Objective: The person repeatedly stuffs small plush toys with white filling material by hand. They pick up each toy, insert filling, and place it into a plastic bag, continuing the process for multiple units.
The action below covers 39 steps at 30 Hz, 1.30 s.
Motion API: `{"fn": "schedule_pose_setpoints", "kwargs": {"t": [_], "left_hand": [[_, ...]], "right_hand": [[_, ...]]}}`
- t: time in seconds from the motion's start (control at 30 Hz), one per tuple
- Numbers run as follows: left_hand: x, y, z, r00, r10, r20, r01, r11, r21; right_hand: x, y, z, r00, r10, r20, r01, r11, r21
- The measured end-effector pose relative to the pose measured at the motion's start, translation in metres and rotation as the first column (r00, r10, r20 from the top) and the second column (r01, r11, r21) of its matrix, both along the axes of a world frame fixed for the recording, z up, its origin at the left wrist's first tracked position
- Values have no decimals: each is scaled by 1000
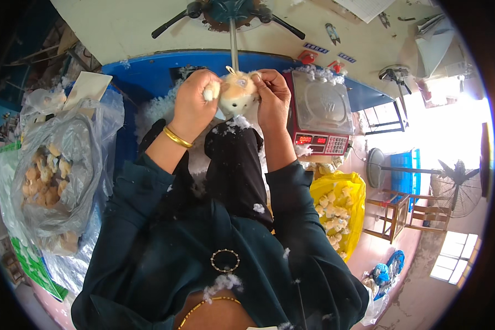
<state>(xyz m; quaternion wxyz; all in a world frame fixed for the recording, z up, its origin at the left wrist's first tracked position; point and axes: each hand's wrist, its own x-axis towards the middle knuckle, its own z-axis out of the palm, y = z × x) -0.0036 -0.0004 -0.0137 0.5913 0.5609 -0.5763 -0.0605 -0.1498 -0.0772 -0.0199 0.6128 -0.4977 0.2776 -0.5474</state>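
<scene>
A small tan and white plush toy (237, 98) with dark eyes and a pale loop on top is between my hands, just above my knees. My left hand (193, 104) is closed around one side of it, with a cream tuft of plush showing at the fingers. On the other side, my right hand (273, 99) pinches the toy between thumb and fingers. Right above the toy, a thin metal tube (234, 47) points down from a machine with black handles (231, 11). White stuffing fluff (239, 124) clings to my dark trousers.
A digital scale (322, 113) with a red panel stands right of my hands. Clear bags of tan plush pieces (22, 165) lie at the left. At the right are a yellow bag (357, 203) of plush pieces, wooden chairs (388, 220) and a fan (456, 190). Snips (332, 34) lie on the tabletop.
</scene>
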Motion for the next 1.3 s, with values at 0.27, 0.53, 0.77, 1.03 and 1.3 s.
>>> {"fn": "schedule_pose_setpoints", "kwargs": {"t": [0.27, 0.53, 0.77, 1.03, 1.3], "left_hand": [[1, 9, 1, 997, -31, -65, 34, 998, 50], [16, 30, -3, 234, -366, -901, 661, 739, -129], [-18, 34, -11, 112, -473, -874, 697, 664, -270], [-14, 56, -7, 984, 36, -174, -18, 994, 105], [-23, 55, -1, 776, -153, -612, 380, 887, 261]], "right_hand": [[-8, 13, 10, 999, 35, -22, -36, 998, -44], [-171, 15, 10, 269, 385, -883, -480, 849, 223], [-127, 53, 19, 512, 400, -760, -450, 879, 160], [-29, 56, -2, 831, -1, -557, -46, 996, -70], [-26, 58, 15, 958, 186, -219, -172, 982, 84]]}}
